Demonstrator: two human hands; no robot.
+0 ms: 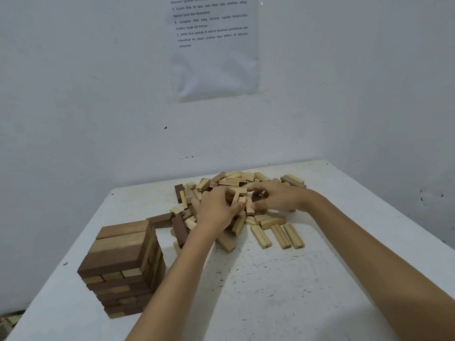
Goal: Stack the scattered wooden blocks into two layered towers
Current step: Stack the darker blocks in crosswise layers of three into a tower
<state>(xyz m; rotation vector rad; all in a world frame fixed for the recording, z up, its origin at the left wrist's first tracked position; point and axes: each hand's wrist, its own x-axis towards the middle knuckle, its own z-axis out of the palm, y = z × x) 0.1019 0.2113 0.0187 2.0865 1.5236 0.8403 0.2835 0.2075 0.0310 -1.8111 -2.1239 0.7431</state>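
Wooden blocks (236,179), left hand (216,209) pinching one, right hand (278,196) unclear; notice (214,57) reads "Susun blok"

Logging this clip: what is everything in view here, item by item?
block tower: one, dark and light brown layers, table's near left.
loose blocks: a heap, too many to count, mostly light wood with a few dark, table's far middle.
separate blocks: three, light wood, lying side by side at the heap's near right.
table: one, white and speckled, under everything.
printed sheet: one, white with black text, on the wall.
wall: pale grey-white, behind the table.
left hand: one, in the heap, gripping light blocks.
right hand: one, on the heap, fingers curled among blocks; grip unclear.
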